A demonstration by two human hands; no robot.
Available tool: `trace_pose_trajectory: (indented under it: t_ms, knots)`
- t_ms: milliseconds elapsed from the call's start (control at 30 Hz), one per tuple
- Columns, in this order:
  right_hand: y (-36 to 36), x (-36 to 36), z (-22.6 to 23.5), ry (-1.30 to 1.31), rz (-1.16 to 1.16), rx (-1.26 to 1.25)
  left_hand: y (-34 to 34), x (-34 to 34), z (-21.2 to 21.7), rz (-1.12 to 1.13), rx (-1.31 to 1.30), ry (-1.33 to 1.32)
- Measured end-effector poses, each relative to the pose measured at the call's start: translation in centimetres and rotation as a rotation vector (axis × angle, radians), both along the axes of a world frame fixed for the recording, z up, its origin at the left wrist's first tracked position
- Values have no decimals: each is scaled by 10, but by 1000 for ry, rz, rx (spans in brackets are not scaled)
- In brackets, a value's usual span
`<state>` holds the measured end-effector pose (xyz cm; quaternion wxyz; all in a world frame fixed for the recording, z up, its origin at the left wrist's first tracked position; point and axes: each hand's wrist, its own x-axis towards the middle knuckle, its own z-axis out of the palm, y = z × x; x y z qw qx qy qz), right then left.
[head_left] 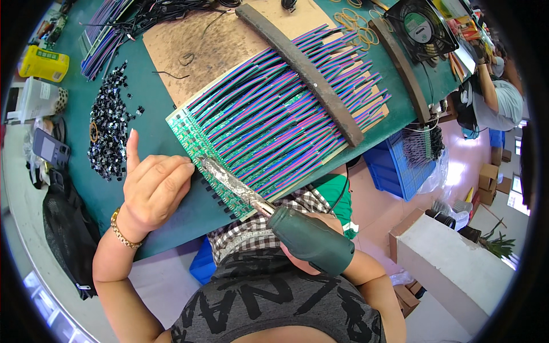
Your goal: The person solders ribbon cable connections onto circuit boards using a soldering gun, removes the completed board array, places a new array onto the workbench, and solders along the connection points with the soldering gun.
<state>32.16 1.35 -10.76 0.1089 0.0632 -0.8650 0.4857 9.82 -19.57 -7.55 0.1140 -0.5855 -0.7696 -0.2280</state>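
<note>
My right hand (333, 221) is wrapped round the dark handle of a large soldering iron (234, 187). The iron's scaled metal tip rests at the left edge of a green circuit board panel (182, 130). Beside that tip, the thumb and fingertips of my left hand (155, 191) are pinched together, with the little finger raised; what they hold is hidden or too small to name. Small black parts (213, 186) line the board's near left edge. Rows of striped ribbon wires (257, 123) run across the panel, under a rusty metal bar (303, 71).
A heap of small black parts (108, 128) lies left on the green table (150, 111). Behind the panel is a stained brown board (177, 48). A second bar (400, 68) and a black fan (420, 31) stand at right. A blue crate (394, 166) sits beyond the table edge.
</note>
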Motion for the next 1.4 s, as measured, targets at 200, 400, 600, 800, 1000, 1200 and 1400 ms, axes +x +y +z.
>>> trace_pose_trajectory:
  t_ms: [200, 400, 600, 800, 1000, 1200, 1400]
  knots:
    - [-6, -3, 1, 15, -65, -28, 0, 1, -2, -2, 8, 5]
    - [-5, 2, -1, 14, -39, 86, -1, 1, -5, -5, 26, 10]
    - [-4, 7, -7, 20, -44, 84, 0, 1, -8, -10, 55, 31]
    - [-3, 9, -7, -40, 4, 81, 0, 1, -8, -12, 69, 32]
    - [0, 17, -11, -152, 35, -119, -2, 2, -8, -6, 50, 22]
    - [-5, 14, -3, -177, 32, -26, 0, 0, -6, -18, 64, 23]
    - [-1, 17, 2, -421, -8, -257, -2, 2, -8, -14, 41, 28]
